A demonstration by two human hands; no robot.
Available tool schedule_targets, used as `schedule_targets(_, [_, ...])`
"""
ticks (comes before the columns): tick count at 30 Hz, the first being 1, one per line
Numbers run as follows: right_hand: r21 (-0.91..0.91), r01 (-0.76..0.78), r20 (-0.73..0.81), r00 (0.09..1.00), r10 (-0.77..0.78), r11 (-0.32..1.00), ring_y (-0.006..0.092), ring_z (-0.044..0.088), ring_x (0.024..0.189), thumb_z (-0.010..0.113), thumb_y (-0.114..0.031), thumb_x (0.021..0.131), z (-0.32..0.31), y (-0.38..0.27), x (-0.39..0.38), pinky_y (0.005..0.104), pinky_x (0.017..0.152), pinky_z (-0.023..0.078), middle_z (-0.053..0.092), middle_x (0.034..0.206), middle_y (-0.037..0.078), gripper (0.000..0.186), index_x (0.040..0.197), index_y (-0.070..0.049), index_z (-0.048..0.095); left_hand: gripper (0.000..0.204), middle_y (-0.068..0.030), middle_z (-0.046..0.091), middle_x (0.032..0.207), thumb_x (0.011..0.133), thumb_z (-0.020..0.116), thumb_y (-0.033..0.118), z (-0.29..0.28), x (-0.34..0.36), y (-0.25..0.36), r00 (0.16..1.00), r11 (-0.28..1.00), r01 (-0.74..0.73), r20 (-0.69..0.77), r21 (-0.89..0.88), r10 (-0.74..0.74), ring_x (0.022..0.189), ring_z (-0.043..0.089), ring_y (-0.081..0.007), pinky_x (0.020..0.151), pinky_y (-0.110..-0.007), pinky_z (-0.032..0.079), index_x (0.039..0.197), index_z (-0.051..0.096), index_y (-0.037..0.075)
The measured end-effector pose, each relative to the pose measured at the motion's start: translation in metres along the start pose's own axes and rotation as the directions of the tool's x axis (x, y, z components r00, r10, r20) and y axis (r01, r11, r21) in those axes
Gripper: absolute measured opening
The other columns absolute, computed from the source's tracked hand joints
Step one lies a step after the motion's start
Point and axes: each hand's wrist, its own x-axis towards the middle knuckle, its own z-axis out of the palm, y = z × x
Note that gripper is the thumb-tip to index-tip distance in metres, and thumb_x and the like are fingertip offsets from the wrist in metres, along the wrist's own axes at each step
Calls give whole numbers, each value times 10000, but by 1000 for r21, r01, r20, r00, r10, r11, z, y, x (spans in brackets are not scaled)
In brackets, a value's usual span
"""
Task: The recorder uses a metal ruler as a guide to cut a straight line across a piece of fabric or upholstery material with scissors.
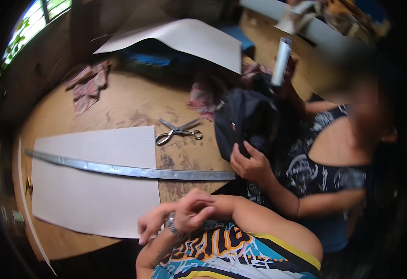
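Note:
My forearms cross in front of my chest at the table's near edge. My left hand (195, 210), with a metal watch (171, 223) at its wrist, lies against my right forearm, thumb apart from the fingers and nothing held. Beyond it hangs my right hand (151, 224), its fingers loose and empty near the corner of a white sheet (96, 204). Across that sheet runs a long metal straightedge (119, 170), whose right end reaches toward a co-worker. Metal scissors (179, 131) rest with blades spread, just past the sheet's right edge.
At the right a co-worker holds a black bag (245, 121) and a white-and-black cylindrical object (281, 63). A patterned cloth (89, 86) lies at the far left of the table (133, 100). Behind it is a curved white sheet (189, 35). A thin white strip (24, 204) edges the left side.

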Motion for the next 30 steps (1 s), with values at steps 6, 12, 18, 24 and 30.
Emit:
schedule_targets(6, [-310,-504,-946,251,-207,806,351,579,1044,777,-381,740,-54,142,-109,433,915,464,621,1095,174,554,1153,-49,616,331,-179,570,1160,826,714,180,-112,-91,-59,620,538,565,-752,625,223,1080,539,-323,943,-429,417,1100,595,38])
schedule_targets(12, [-371,-727,-916,389,-98,578,365,482,1143,774,-396,738,-40,165,-116,472,956,402,524,1203,168,746,1348,-117,447,937,-238,142,1565,822,564,645,-184,-200,-93,-92,-13,995,-977,-96,193,1447,77,-436,1125,-645,56,1515,213,121])
schedule_targets(18, [-361,-699,-912,403,-78,617,357,502,1061,795,-295,710,-70,189,-127,454,907,417,533,1120,167,705,1299,-92,466,948,-235,156,1565,822,518,689,-201,-201,-101,-117,-228,962,-982,-149,146,1456,75,-410,1129,-630,27,1503,243,89])
schedule_targets(24, [-107,-598,-899,400,180,794,419,638,946,737,-223,748,-47,137,-117,449,826,516,637,1071,248,582,1249,-42,503,954,-227,169,1566,803,562,676,-247,-300,-52,42,-265,964,-990,5,136,1455,106,-391,1134,-616,24,1497,269,91])
schedule_targets(30, [-226,-540,-905,425,31,811,360,652,867,743,-242,762,24,172,-89,421,749,537,623,1040,175,737,1420,-181,416,933,-201,166,1575,797,585,654,-252,-372,0,62,-300,953,-997,48,38,1460,108,-363,1137,-609,1,1499,281,121])
